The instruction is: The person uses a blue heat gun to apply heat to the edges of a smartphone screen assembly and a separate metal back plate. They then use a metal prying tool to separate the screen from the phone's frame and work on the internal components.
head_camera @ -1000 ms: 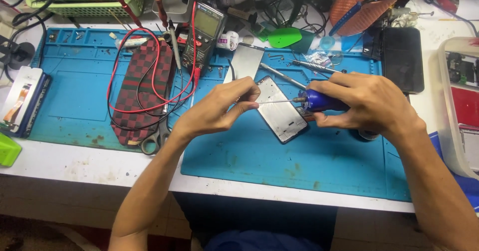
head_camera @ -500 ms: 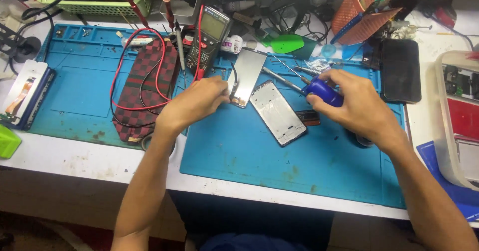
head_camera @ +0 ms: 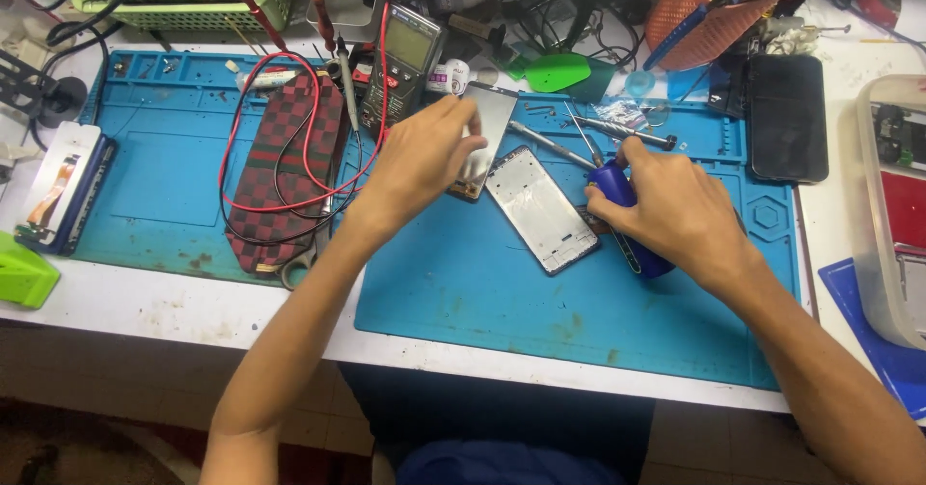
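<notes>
Phone screen panel being pinched at upper edge by left hand fingers, tilted up beside multimeter. Blue-handled screwdriver being gripped by curled right hand fingers. Opened phone frame lying between hands on blue mat covering worktop.

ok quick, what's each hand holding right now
left hand: closed on the grey flat panel
right hand: closed on the blue-handled screwdriver
</notes>
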